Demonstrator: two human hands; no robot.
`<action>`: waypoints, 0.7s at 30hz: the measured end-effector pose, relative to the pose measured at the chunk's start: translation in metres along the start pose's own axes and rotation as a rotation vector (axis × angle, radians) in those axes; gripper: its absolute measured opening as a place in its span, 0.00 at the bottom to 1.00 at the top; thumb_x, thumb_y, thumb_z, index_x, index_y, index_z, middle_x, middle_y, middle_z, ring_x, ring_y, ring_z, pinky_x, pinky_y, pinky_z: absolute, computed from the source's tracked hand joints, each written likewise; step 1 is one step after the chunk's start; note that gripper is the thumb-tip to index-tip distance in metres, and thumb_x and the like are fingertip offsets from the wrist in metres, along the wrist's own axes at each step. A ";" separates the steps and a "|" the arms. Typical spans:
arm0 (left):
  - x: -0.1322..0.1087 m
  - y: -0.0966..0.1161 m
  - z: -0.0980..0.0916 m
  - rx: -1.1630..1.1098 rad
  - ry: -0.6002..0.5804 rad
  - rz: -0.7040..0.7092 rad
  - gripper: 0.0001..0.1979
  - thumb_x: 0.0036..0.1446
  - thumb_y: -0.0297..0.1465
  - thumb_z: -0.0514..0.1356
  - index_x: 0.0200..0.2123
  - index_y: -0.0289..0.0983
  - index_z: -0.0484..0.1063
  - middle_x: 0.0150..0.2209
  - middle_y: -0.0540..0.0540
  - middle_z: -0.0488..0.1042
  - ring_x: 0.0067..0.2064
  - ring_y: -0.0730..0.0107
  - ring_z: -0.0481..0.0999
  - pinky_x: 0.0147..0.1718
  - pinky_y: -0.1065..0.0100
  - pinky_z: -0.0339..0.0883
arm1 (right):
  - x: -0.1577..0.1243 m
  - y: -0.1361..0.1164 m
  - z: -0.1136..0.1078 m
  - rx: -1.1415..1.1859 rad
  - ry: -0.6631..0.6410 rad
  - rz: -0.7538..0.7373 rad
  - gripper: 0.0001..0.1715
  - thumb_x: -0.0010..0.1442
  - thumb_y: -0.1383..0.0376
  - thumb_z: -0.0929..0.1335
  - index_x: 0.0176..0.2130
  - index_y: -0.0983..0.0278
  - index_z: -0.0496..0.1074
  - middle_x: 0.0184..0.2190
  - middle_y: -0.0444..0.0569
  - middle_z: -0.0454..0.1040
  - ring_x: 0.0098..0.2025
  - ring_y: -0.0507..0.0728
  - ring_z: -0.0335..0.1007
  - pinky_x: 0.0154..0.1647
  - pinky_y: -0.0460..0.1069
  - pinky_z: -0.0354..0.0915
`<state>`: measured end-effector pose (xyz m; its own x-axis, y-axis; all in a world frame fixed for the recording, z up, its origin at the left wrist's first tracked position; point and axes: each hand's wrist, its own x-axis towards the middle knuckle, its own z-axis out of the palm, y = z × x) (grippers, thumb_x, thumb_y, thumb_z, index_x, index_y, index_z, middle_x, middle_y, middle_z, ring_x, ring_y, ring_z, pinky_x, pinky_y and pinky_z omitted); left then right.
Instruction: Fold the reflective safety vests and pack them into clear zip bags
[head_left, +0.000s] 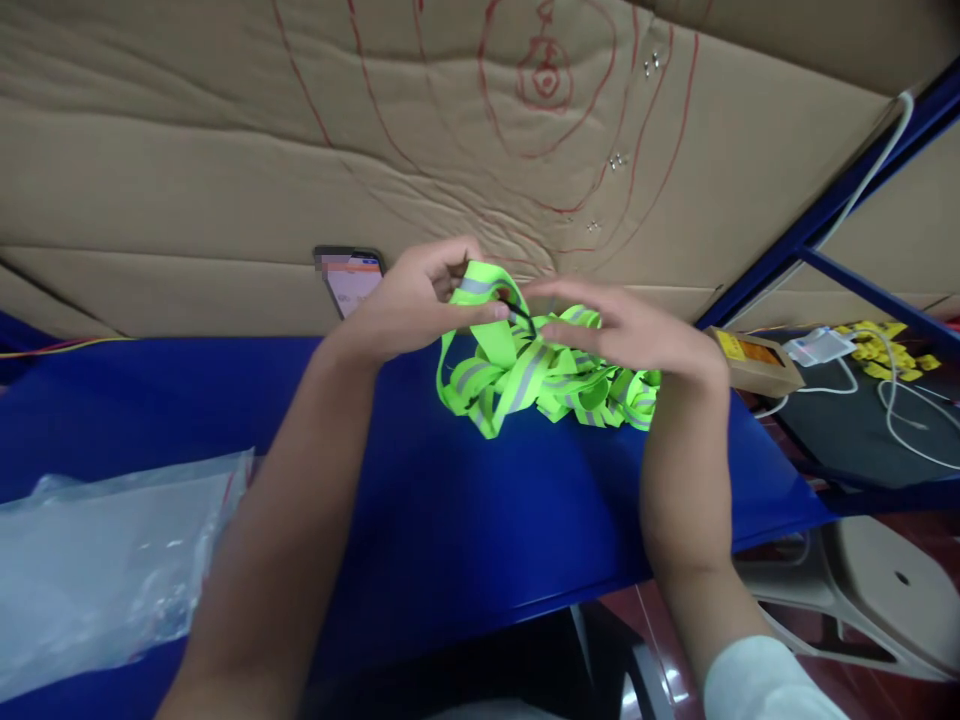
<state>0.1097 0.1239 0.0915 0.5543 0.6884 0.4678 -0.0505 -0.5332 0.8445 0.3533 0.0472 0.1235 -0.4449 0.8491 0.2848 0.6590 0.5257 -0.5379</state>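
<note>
The left hand (420, 302) pinches a neon-green, grey-striped fabric strap (493, 342) between thumb and fingers, a thin black piece (520, 315) at its thumb tip. The right hand (630, 325) extends its fingers just beside; whether they grip, I cannot tell. Below the fingers, matching straps (517, 385) lie heaped on a blue tabletop (480, 510).

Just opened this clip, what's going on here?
A person is handling a yellow-green strap with a grey stripe over a blue table. The left hand pinches it near a small black piece. The right hand is close by that piece; whether it grips anything is unclear. More of the striped material lies in a tangled heap below the hands. A clear plastic bag lies on the left, and a phone is by the cardboard.
</note>
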 end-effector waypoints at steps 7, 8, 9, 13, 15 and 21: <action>-0.002 0.005 -0.004 0.000 0.016 -0.003 0.20 0.48 0.40 0.75 0.32 0.40 0.67 0.40 0.49 0.81 0.41 0.63 0.80 0.38 0.65 0.73 | 0.018 0.029 0.012 0.316 -0.160 0.029 0.20 0.62 0.47 0.73 0.42 0.61 0.76 0.33 0.42 0.75 0.32 0.50 0.66 0.32 0.45 0.62; -0.001 0.006 -0.004 -0.003 0.027 0.011 0.20 0.47 0.40 0.75 0.33 0.40 0.68 0.40 0.48 0.80 0.42 0.63 0.80 0.38 0.65 0.73 | 0.015 0.032 0.008 0.358 -0.101 0.051 0.21 0.60 0.47 0.74 0.40 0.61 0.76 0.30 0.41 0.74 0.30 0.50 0.65 0.30 0.45 0.60; -0.001 0.005 -0.005 0.009 0.037 0.026 0.20 0.47 0.40 0.75 0.34 0.40 0.68 0.39 0.48 0.80 0.42 0.63 0.80 0.38 0.65 0.72 | 0.011 0.034 0.004 0.392 -0.034 0.078 0.22 0.59 0.46 0.74 0.38 0.61 0.76 0.28 0.40 0.73 0.28 0.49 0.64 0.28 0.45 0.59; 0.000 0.004 -0.004 0.161 0.026 0.045 0.22 0.45 0.43 0.76 0.34 0.39 0.71 0.35 0.49 0.77 0.38 0.66 0.77 0.35 0.66 0.69 | -0.003 0.037 -0.006 0.423 -0.009 0.250 0.28 0.64 0.40 0.67 0.35 0.60 0.79 0.23 0.42 0.73 0.24 0.51 0.65 0.25 0.46 0.61; 0.000 0.004 -0.001 0.193 0.001 0.065 0.21 0.47 0.44 0.75 0.34 0.39 0.70 0.32 0.51 0.75 0.36 0.67 0.76 0.35 0.66 0.67 | -0.004 0.037 -0.004 0.349 -0.190 0.292 0.20 0.64 0.47 0.69 0.41 0.59 0.81 0.29 0.44 0.78 0.25 0.52 0.68 0.26 0.47 0.66; 0.001 0.007 0.005 0.175 0.087 0.097 0.18 0.49 0.39 0.73 0.34 0.40 0.69 0.34 0.51 0.73 0.39 0.65 0.76 0.39 0.63 0.67 | 0.018 0.027 0.031 0.038 -0.316 -0.039 0.22 0.53 0.68 0.72 0.48 0.57 0.80 0.52 0.47 0.79 0.53 0.61 0.74 0.53 0.53 0.71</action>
<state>0.1139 0.1185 0.0966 0.4797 0.6656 0.5718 0.0488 -0.6709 0.7400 0.3445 0.0754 0.0898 -0.6397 0.7670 0.0488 0.6172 0.5506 -0.5621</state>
